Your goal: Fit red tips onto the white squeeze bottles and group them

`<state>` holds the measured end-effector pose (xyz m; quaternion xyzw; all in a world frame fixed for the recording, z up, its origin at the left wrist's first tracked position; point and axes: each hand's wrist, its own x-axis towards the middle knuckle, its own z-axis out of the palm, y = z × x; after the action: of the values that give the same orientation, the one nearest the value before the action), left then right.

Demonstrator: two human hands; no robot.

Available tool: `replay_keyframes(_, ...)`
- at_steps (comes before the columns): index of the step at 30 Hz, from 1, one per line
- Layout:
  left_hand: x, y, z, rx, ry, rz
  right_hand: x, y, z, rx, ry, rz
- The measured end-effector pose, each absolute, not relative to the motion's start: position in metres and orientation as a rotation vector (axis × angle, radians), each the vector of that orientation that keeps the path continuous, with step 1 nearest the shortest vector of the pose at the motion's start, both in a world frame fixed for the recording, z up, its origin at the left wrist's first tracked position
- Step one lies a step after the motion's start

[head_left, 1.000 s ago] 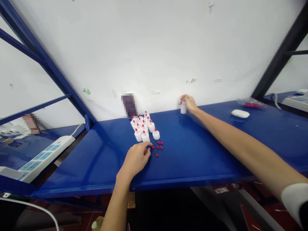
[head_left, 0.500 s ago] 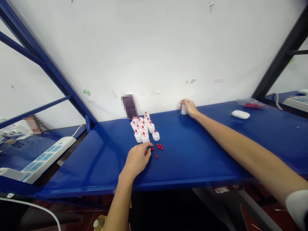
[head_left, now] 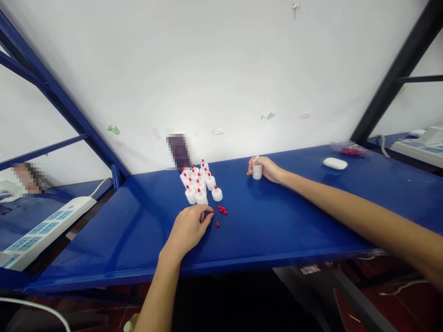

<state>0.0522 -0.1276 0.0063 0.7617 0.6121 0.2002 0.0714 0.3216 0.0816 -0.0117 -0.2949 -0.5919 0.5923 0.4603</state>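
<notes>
My left hand (head_left: 188, 227) rests low over the blue table, thumb and forefinger pinched on a small red cap (head_left: 212, 211). To its right several loose red caps (head_left: 223, 210) lie in a little cluster, and one more sits nearer the table edge. Just beyond that hand stands a group of small white bottles (head_left: 201, 198), upright and topped with red tips. My right hand (head_left: 272, 169) has its fingers wrapped round a white bottle (head_left: 256, 172), upright with a bare white nozzle, close to the table surface.
A blurred-out dark object (head_left: 179, 151) leans at the wall behind the bottles. On the right of the blue table (head_left: 277, 226) lie a white oval case (head_left: 335, 163) and a clear bag with red pieces (head_left: 350, 149). A power strip (head_left: 48, 233) is at the left, beyond the blue frame.
My right hand has brought the white bottle nearer, away from the wall, and its nozzle now shows. My left fingers have closed on the red cap. The whole view has shifted slightly.
</notes>
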Motion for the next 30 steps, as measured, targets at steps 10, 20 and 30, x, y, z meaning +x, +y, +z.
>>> replay_keyframes(10,0.061,-0.131,0.012,2.247,1.493,1.398,0.276,-0.019,-0.002,-0.481,-1.833,1.698)
replay_keyframes(20,0.097,-0.137,0.010,1.995,1.301,1.588,0.260,-0.054,0.009,-0.451,-2.018,1.516)
replay_keyframes(30,0.099,-0.136,0.006,1.959,1.235,1.595,0.261,-0.061,0.008,-0.484,-2.240,1.107)
